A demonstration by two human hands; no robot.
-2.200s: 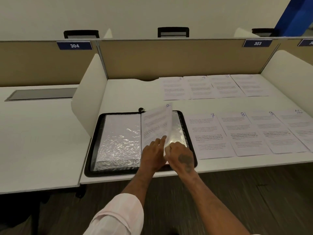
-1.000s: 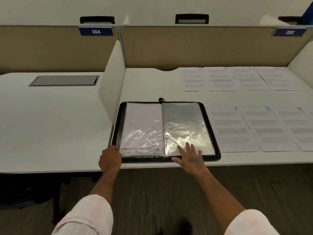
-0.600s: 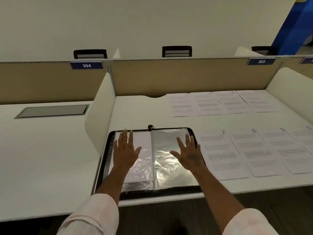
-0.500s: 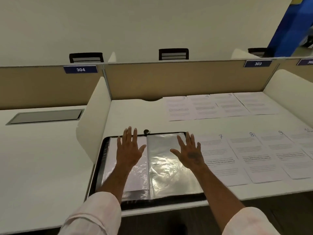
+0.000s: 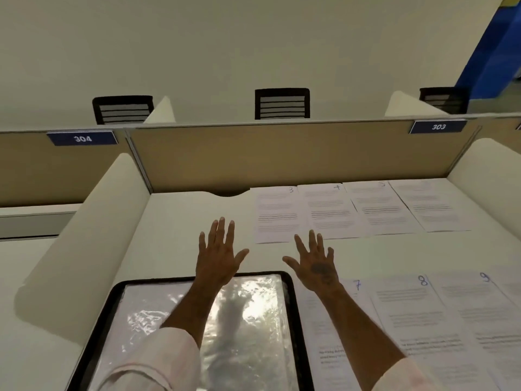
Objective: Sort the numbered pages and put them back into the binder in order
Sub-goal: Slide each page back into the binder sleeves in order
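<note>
The black binder (image 5: 104,317) lies open at the desk's near edge, its shiny plastic sleeves facing up. My left hand (image 5: 218,253) is stretched out flat, fingers spread, over the desk just beyond the binder's far edge. My right hand (image 5: 315,262) is spread the same way to the right of it, short of page 3 (image 5: 276,214). Neither hand holds anything. Pages 4 (image 5: 329,211) and 5 (image 5: 380,208) continue the far row. Pages 7 (image 5: 324,334), 8 (image 5: 417,314) and 9 (image 5: 485,309) form the near row.
White side dividers (image 5: 93,230) flank the desk, and a tan back partition (image 5: 282,159) closes its far side. A further unnumbered-looking page (image 5: 434,204) ends the far row. Chair backs (image 5: 282,104) show beyond the partition.
Both hands lifted off the binder sleeves and reached forward past its far edge. The view tilted up, so the binder now sits low in the frame.
</note>
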